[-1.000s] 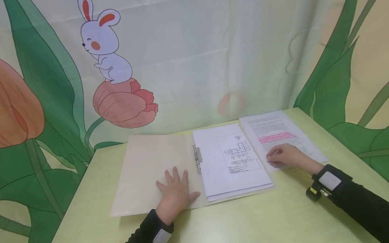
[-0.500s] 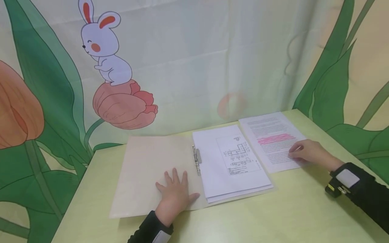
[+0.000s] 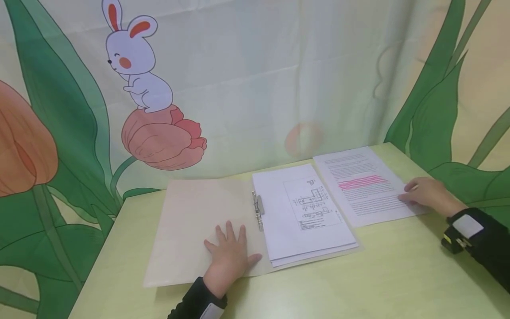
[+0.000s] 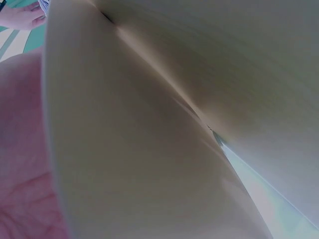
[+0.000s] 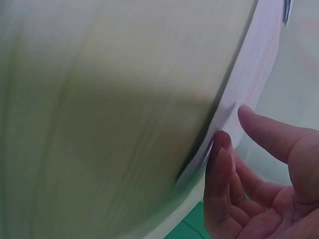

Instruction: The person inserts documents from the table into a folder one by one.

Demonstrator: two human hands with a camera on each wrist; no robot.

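My left hand (image 3: 229, 254) rests with spread fingers on the left cover of an open beige folder (image 3: 191, 221). In the left wrist view, the cover's raised edge (image 4: 124, 139) hides most of that hand. A metal clip (image 3: 259, 210) runs along the folder's spine beside a stack of white sheets (image 3: 287, 212) topped by a line drawing. To the right lies a loose printed sheet (image 3: 346, 168) with pink highlighting. My right hand (image 3: 428, 195) is at this sheet's right edge, fingers loosely bent. The right wrist view shows thumb and fingertips apart beside the paper's edge.
The pale yellow-green table (image 3: 338, 288) carries the folder and the loose sheet. A printed fabric backdrop (image 3: 239, 88) with a rabbit and tulips hangs along its back and sides. Each wrist wears a dark band with a camera; the right one (image 3: 452, 239) hangs over the table.
My right hand has slid rightward over the loose sheet to its right edge, uncovering the printed text. The left hand, folder and sheets have stayed in place.
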